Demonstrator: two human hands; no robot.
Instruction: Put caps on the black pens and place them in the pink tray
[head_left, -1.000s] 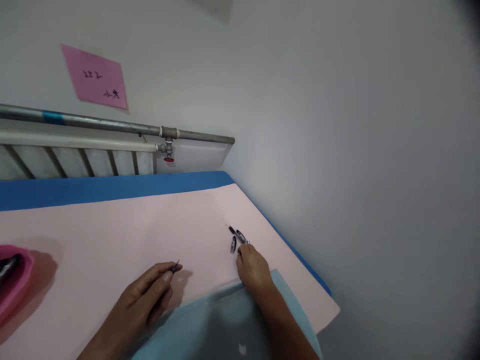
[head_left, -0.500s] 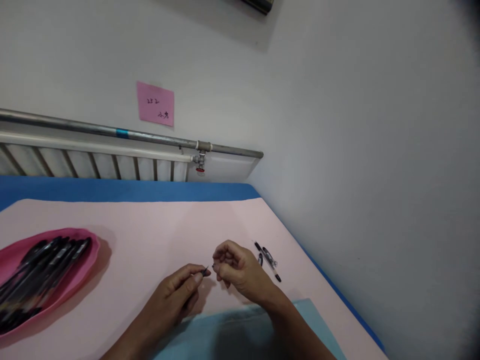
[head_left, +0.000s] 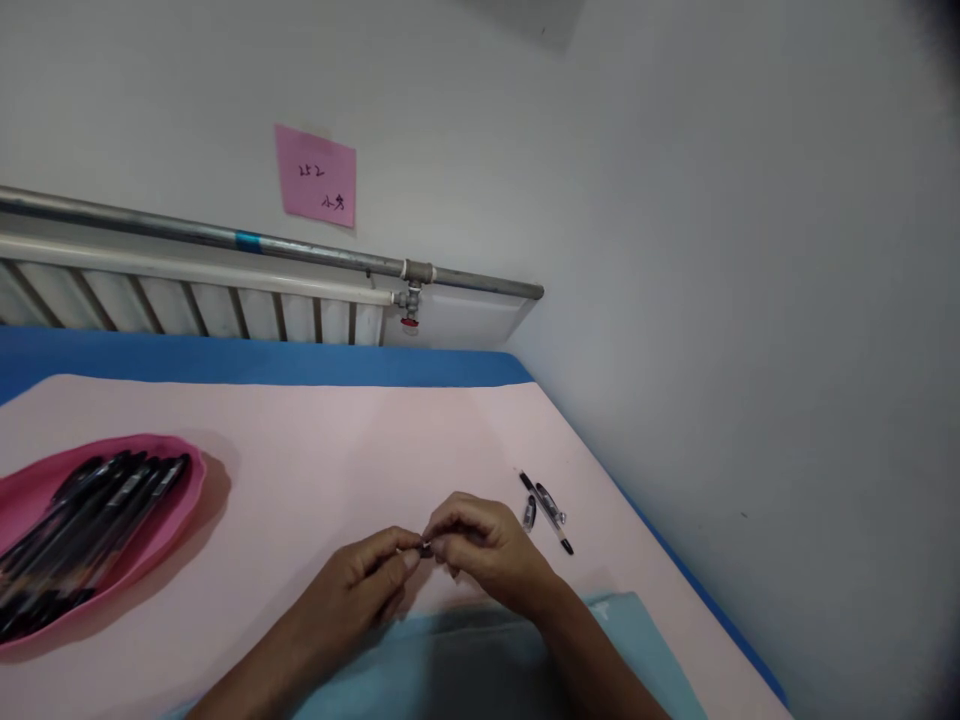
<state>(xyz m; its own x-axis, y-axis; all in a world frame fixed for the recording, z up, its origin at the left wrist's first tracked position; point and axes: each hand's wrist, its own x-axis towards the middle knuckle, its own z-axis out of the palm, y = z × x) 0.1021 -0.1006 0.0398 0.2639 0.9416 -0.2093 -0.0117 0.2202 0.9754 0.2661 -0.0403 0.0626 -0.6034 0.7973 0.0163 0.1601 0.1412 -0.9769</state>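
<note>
My left hand (head_left: 371, 580) pinches a small dark piece (head_left: 426, 550) between thumb and fingertips; most of it is hidden. Against it, the thumb and forefinger of my right hand (head_left: 491, 550) are pressed together, and what they hold is too small to name. The fingertips of both hands meet above the pink table sheet. To the right of my right hand lies a clear-barrelled pen (head_left: 555, 520) with black ends. Beside the pen are two black pen caps, one nearer (head_left: 529, 513) and one farther (head_left: 547, 495).
A pink basket (head_left: 196, 490) at the left holds many black pens (head_left: 112, 520). A light blue cloth (head_left: 622, 620) lies at the near edge. Beyond the blue table border (head_left: 300, 363) are a radiator (head_left: 135, 300) and a pipe. A wall rises along the right side.
My two hands have come together; the gap between their fingertips has closed over the dark pointed piece that showed in the left fingers. The view has tilted slightly down.
</note>
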